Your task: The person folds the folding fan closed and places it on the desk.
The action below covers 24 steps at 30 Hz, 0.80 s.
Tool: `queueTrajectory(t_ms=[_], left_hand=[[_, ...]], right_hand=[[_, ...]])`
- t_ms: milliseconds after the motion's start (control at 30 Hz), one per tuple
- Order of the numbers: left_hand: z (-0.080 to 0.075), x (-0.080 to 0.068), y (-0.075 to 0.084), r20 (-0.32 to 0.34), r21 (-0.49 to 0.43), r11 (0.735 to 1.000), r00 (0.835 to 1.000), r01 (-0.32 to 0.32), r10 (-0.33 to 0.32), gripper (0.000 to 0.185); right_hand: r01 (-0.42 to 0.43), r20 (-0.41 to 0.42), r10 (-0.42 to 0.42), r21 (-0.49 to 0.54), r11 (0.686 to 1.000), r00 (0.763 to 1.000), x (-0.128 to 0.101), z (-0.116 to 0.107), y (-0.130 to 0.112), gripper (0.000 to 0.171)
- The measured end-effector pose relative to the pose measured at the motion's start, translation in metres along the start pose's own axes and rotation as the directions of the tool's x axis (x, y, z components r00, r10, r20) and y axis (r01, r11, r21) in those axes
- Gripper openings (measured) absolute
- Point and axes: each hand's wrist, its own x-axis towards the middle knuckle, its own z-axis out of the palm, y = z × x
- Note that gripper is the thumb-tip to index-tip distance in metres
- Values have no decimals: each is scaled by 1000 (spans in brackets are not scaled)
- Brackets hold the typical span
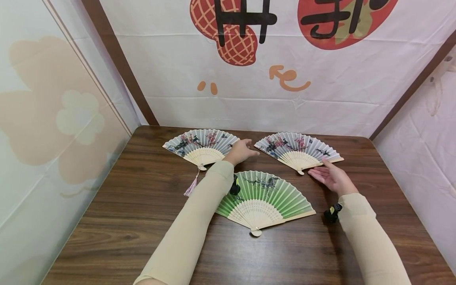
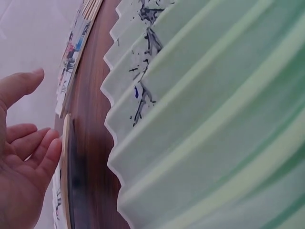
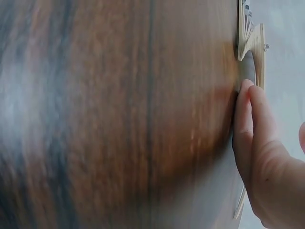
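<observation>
Fingers of the left hand (image 1: 241, 151) lie relaxed on the left fan's (image 1: 201, 145) edge; the flat right hand (image 1: 331, 177) touches the right fan (image 1: 298, 149). Sliding the fans gently over the counter (image 1: 135, 206) seems wisest, sparing the paper.

Bright, even light with soft shadows; both wrist views are blurred, the head view's edges bend.

Three open folding fans were counted on the table (image 1: 107, 221): 1 green fan (image 1: 270, 194) at 6 o'clock, 2 pale blossom-print fans, approx. at 11 (image 1: 201, 144) & 1 o'clock (image 1: 297, 150). One pink tassel (image 1: 191, 186) was counted. Two hands were seen.
</observation>
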Motion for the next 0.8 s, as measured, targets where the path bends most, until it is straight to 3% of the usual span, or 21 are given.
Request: queueTrajectory(t_ms=[267, 600, 800], left_hand=[[2, 5, -2, 1, 22, 1000, 1000, 21, -21, 72], [5, 9, -1, 21, -3, 1000, 1000, 17, -17, 70], [6, 11, -1, 8, 20, 1000, 1000, 7, -7, 67]], right_hand=[[18, 30, -19, 41, 999, 999, 4, 2, 4, 20], [8, 26, -9, 44, 999, 1000, 7, 2, 5, 29], [-3, 1, 3, 65, 998, 1000, 6, 4, 5, 22]])
